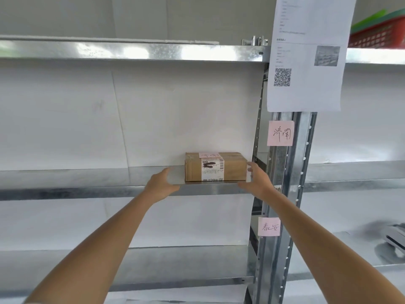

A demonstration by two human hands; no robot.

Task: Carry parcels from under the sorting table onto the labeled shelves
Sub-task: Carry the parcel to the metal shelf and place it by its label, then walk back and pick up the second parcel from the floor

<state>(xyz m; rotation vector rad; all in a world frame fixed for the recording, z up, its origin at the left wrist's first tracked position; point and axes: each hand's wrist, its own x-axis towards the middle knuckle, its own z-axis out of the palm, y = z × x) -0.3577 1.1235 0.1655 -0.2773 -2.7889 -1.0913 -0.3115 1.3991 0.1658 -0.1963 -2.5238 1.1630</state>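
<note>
A brown cardboard parcel (215,166) with a white shipping label and a pink note on top rests on the middle metal shelf (87,176), close to the right upright. My left hand (161,183) hovers open a short way left of the parcel, not touching it. My right hand (257,178) is open at the parcel's right end, its fingertips at or near the box's corner. A pink handwritten label (280,133) is stuck on the upright (291,194) beside this shelf, and a second pink label (269,226) marks the shelf below.
A printed sheet with a QR code (306,53) hangs from the upright. A red basket (377,35) with green lids sits on the top right shelf. The lower shelf (186,264) and upper shelf (131,50) span the left bay; a grey object (394,238) lies lower right.
</note>
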